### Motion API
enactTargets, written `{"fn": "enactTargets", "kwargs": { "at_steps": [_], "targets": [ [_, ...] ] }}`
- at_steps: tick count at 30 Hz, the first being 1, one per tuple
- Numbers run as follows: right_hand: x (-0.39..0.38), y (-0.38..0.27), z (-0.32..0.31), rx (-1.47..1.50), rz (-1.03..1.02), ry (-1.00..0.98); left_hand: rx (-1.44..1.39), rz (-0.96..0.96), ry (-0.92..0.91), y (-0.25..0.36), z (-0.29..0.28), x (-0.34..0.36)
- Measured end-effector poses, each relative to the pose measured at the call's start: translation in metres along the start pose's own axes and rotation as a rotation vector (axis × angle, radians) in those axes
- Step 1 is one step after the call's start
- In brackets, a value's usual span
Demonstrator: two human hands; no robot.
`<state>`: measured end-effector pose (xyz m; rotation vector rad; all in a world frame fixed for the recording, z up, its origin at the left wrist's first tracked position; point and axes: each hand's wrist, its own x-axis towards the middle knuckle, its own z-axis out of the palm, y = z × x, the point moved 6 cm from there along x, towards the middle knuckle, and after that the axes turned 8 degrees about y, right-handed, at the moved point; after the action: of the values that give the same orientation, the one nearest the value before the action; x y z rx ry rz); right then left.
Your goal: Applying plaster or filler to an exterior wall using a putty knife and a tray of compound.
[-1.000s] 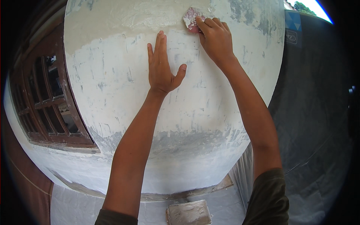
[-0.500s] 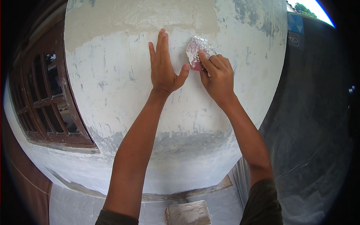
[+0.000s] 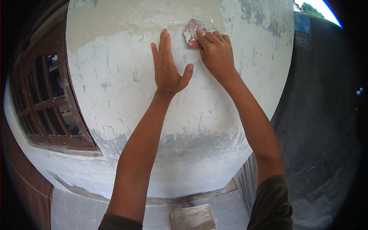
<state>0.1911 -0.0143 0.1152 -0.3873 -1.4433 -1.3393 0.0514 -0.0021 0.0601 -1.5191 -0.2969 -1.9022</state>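
Note:
A white wall (image 3: 214,99) with grey scuffs fills the middle, with a band of damp-looking beige filler (image 3: 115,19) across its upper part. My left hand (image 3: 168,69) rests on it just below the filler, fingers extended and thumb out, holding nothing. To its right, my right hand (image 3: 214,51) grips a pink, filler-smeared flat spreader (image 3: 189,32) against the wall at the lower edge of the beige band. The spreader's underside is hidden.
A dark wooden window (image 3: 51,107) sits on the left. A dark sheet (image 3: 318,115) stands on the right, with sky and foliage above it. At the bottom, a flat tray of paste (image 3: 193,218) lies on a grey covered floor (image 3: 76,209).
My right hand with the spreader moved down from the filler band, then back up and slightly left, ending a little lower than at first. My left hand shifted only slightly.

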Motion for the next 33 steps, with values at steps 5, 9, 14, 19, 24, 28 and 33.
{"fn": "enactTargets", "kwargs": {
  "at_steps": [5,9,14,19,24,28,33],
  "targets": [
    [-0.036,-0.023,-0.022,0.104,0.061,-0.092,-0.021,-0.003,0.02,-0.001,0.0,0.001],
    [-0.039,-0.012,-0.052,0.472,0.396,-0.13,-0.002,0.01,0.043,-0.003,-0.004,0.0],
    [0.011,0.036,-0.054,0.312,0.391,0.024,0.001,0.013,0.033,-0.002,0.0,0.002],
    [0.056,0.027,-0.011,0.022,-0.031,0.101,0.003,0.006,0.035,-0.002,-0.002,0.001],
    [0.042,0.02,0.013,-0.024,-0.085,0.102,-0.008,0.008,0.036,0.001,0.001,0.002],
    [0.007,-0.004,-0.004,-0.011,-0.082,-0.002,-0.018,0.003,0.059,0.0,-0.002,0.002],
    [-0.027,-0.026,-0.038,0.138,-0.025,-0.065,-0.032,-0.015,0.058,-0.004,-0.003,0.0]
  ]
}}
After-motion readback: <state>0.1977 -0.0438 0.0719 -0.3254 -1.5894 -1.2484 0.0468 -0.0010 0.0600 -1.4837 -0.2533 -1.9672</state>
